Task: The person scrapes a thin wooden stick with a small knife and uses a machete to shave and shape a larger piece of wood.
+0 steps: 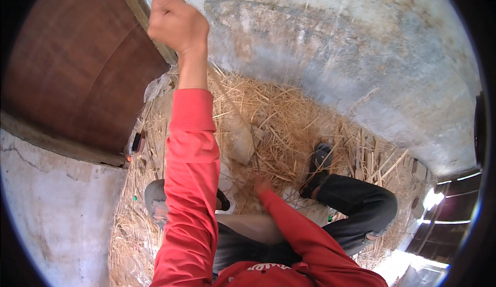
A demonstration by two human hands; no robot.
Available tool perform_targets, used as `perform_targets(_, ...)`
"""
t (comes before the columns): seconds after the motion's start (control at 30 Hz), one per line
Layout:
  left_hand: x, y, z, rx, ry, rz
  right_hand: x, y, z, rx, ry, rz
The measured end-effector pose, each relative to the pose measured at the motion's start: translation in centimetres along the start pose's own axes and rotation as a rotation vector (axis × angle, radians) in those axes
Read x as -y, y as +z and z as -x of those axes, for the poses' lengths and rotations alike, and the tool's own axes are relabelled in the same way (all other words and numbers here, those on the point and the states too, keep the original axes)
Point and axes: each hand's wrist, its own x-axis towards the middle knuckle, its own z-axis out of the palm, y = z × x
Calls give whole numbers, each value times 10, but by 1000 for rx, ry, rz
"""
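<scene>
My left hand [178,22] is raised high at the upper left, its fingers closed in a fist. A bit of a tan strip shows above the thumb. Low in front of my lap, my right hand [262,183] is small and slightly blurred, with its fingers closed. From it a long thin strip [238,112], tan and darker toward the lower end, slants up and left until my left forearm hides it. Whether it is one piece with the bit at my left fist I cannot tell. A pale block [243,147] lies in the straw just beside the strip's lower part.
Loose straw [279,101] covers the floor around my bent legs. A stained grey wall [336,44] curves along the far side. At the left is a brown door panel [77,65] in a wooden frame. My sandalled foot [321,158] rests to the right. Split sticks [369,155] lie beyond it.
</scene>
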Motion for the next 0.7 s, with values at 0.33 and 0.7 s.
perform_targets(0.33,20,-21,-12,131,-96,145,231,-189,-32,3,-160,-1211)
perform_targets(0.7,17,-50,-20,418,-417,741,-10,-8,21,169,170,-406)
